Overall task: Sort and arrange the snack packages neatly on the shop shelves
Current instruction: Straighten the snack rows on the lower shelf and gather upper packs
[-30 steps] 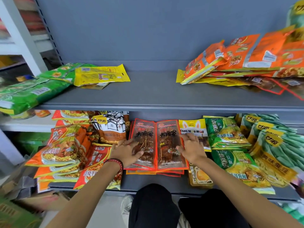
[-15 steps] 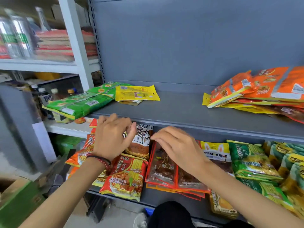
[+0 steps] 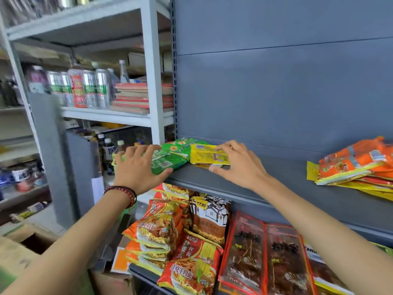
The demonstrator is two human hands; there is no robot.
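Fingers point(image 3: 225, 146) and thumb of right hand point(image 3: 240, 165) clamped on yellow snack packet point(image 3: 207, 156). Lies on grey upper shelf point(image 3: 276, 184), left end, touching green packets point(image 3: 170, 160). Left hand point(image 3: 136, 167) spread flat on those. Orange packets point(image 3: 350, 160) well apart, rightward. Orange noodle packs point(image 3: 161, 233) stacked underneath.

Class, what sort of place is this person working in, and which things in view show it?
Most likely a small grocery or convenience shop: grey display shelving holds piles of snack packets, and the white rack beside it carries drink cans and bottles.
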